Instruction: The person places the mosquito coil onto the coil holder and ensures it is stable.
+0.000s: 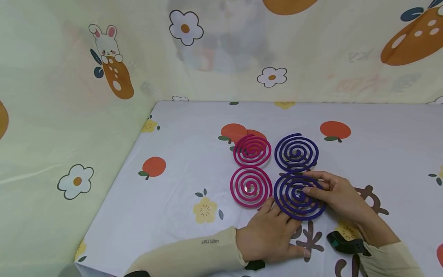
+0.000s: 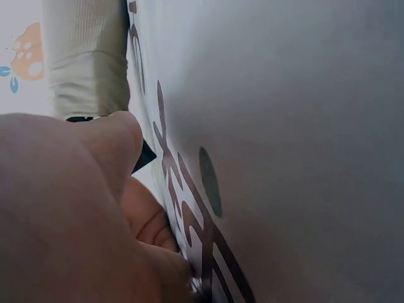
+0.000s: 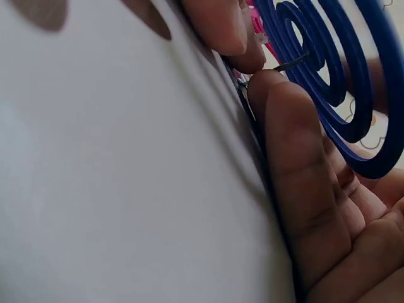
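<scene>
A dark blue mosquito coil is at the near right of a group of coils, raised off the cloth in the right wrist view. My right hand holds its right side, with the thumb on top near the middle and other fingers below. A thin metal spike shows at the coil's centre. My left hand lies palm down in front, fingers stretched and partly hidden under the coil's near edge. Behind sits another blue coil. To the left are two pink coils, one near and one far.
A white cloth printed with fruit and flowers covers the table. Patterned fabric hangs along the back and left sides. A black band is on my right wrist.
</scene>
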Action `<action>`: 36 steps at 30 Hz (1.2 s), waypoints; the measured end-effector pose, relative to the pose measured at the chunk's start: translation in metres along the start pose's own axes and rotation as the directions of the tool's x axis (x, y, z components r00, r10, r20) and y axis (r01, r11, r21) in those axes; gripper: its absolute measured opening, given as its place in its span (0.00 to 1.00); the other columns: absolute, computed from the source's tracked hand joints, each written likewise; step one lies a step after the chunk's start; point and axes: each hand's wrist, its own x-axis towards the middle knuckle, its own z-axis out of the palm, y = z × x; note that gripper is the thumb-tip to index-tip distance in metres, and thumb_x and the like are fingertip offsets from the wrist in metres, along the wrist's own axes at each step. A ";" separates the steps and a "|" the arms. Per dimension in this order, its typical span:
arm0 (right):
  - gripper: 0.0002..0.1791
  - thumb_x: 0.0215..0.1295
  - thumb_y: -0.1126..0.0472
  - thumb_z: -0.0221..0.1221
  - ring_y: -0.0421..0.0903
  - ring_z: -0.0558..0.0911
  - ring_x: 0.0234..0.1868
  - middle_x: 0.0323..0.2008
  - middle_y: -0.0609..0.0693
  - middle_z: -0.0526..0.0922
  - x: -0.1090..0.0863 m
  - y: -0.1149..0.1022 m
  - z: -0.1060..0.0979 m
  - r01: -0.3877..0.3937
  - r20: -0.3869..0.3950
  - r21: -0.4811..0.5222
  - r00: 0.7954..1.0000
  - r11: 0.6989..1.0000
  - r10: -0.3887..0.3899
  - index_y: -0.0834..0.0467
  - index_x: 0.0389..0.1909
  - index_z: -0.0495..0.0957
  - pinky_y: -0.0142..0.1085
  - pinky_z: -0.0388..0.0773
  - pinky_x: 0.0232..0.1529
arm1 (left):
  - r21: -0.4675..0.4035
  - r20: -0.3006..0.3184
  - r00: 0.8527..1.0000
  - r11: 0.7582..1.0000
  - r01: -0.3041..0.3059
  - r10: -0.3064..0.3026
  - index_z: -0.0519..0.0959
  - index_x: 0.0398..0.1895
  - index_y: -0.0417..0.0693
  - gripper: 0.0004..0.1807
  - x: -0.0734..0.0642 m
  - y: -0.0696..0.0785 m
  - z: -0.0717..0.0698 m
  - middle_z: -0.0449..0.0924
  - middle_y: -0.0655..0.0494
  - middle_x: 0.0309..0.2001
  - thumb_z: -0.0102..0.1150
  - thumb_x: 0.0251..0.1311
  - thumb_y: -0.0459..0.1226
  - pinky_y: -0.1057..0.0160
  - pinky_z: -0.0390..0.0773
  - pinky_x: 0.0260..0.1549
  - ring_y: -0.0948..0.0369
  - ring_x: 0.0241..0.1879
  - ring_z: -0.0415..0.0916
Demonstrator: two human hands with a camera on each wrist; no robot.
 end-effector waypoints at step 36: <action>0.37 0.73 0.61 0.65 0.40 0.89 0.44 0.45 0.51 0.91 0.001 0.005 -0.005 -0.037 0.041 0.123 0.999 0.992 0.033 0.68 0.76 0.61 0.31 0.85 0.45 | 0.022 -0.004 1.000 1.000 -0.001 0.001 0.48 0.85 0.69 0.50 -0.002 -0.003 -0.002 0.43 0.63 0.85 0.28 0.64 0.79 0.51 0.44 0.80 0.56 0.84 0.32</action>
